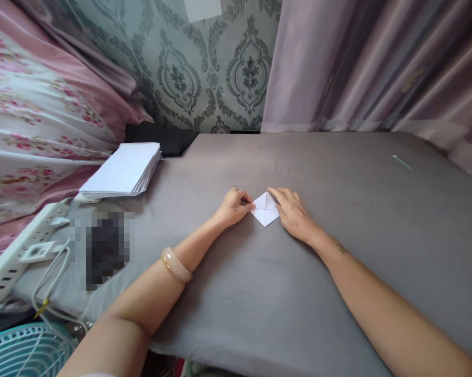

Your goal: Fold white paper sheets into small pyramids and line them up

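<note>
A small folded white paper, diamond-shaped with creases across it, lies in the middle of the grey cloth-covered table. My left hand has its fingers curled and pinches the paper's left corner. My right hand lies on the paper's right side, fingers stretched out and pressing along its upper right edge. A pale bangle is on my left forearm.
A stack of white paper sheets sits at the table's far left, next to a black cloth. A white power strip with cables lies at the left edge, a fan below. A thin stick lies far right. Curtains hang behind.
</note>
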Action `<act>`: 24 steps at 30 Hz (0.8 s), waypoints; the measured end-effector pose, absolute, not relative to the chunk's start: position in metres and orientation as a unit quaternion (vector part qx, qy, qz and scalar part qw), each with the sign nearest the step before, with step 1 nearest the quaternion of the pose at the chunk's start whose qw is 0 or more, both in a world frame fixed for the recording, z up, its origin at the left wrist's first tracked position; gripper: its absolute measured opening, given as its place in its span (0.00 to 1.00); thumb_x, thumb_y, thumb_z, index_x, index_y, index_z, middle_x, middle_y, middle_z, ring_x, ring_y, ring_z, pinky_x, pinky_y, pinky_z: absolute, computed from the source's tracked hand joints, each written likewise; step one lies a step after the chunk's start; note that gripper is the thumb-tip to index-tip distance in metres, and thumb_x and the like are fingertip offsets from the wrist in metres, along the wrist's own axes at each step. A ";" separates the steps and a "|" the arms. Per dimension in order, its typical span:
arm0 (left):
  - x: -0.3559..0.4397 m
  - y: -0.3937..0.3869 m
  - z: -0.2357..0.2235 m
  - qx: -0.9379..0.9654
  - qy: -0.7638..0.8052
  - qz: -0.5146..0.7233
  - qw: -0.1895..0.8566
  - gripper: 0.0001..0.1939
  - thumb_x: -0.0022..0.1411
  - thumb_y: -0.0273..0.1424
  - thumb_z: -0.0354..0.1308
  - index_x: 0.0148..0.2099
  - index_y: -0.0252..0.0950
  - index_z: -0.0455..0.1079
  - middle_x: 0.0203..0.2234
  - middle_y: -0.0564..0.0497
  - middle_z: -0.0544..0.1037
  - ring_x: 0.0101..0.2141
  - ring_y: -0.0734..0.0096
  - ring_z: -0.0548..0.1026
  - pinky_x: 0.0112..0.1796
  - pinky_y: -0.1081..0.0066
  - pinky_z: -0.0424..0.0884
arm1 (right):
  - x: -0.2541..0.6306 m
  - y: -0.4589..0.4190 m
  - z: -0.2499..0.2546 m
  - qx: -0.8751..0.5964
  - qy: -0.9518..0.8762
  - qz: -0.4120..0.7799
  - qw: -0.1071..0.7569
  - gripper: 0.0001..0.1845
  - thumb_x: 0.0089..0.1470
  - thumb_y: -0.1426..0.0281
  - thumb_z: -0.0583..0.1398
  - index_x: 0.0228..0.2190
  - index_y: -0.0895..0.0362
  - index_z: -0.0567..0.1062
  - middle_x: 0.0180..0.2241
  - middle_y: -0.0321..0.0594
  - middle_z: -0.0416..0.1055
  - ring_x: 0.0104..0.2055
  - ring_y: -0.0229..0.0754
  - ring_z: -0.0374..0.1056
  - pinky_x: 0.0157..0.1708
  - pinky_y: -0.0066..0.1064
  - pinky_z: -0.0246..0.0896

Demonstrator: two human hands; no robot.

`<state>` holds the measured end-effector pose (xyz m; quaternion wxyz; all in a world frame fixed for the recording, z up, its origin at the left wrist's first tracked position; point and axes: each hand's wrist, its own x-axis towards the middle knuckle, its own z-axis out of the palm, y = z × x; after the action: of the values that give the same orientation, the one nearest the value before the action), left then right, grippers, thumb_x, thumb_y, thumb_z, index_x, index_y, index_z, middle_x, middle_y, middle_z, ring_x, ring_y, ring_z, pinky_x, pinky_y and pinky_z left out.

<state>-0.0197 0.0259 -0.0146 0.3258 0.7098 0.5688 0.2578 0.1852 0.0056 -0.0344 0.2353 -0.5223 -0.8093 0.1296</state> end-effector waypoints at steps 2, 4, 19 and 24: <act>-0.021 0.025 -0.014 0.709 0.553 0.262 0.351 0.05 0.55 0.29 0.59 0.33 0.32 0.73 0.27 0.51 0.70 0.28 0.74 0.67 0.32 0.72 0.64 | 0.186 0.007 -0.036 -0.514 -0.801 0.156 0.266 0.30 0.59 0.74 0.47 0.62 0.51 0.57 0.55 0.46 0.65 0.54 0.50 0.61 0.54 0.48 0.58; -0.023 0.025 -0.014 0.711 0.535 0.265 0.372 0.06 0.55 0.31 0.59 0.32 0.33 0.73 0.22 0.53 0.69 0.26 0.74 0.66 0.30 0.73 0.62 | 0.186 0.008 -0.037 -0.512 -0.788 0.183 0.290 0.30 0.58 0.74 0.49 0.61 0.49 0.58 0.52 0.44 0.69 0.53 0.49 0.63 0.54 0.48 0.58; -0.018 0.015 -0.004 0.494 0.410 0.461 0.612 0.23 0.46 0.30 0.68 0.46 0.32 0.71 0.27 0.53 0.74 0.28 0.78 0.71 0.32 0.73 0.63 | 0.175 0.000 -0.006 -0.497 -0.558 0.495 0.443 0.18 0.44 0.57 0.66 0.34 0.56 0.78 0.30 0.39 0.76 0.30 0.40 0.69 0.33 0.34 0.64; -0.014 0.012 0.001 0.397 0.398 0.510 0.651 0.23 0.43 0.32 0.71 0.42 0.32 0.71 0.25 0.54 0.72 0.24 0.80 0.68 0.28 0.74 0.61 | 0.166 -0.005 -0.006 -0.491 -0.502 0.558 0.443 0.17 0.38 0.58 0.69 0.28 0.56 0.78 0.25 0.35 0.73 0.27 0.36 0.67 0.29 0.30 0.60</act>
<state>-0.0140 0.0124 0.0009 0.6508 0.3968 0.3984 0.5101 0.1664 -0.0049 -0.0056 0.4431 -0.4905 -0.5017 0.5580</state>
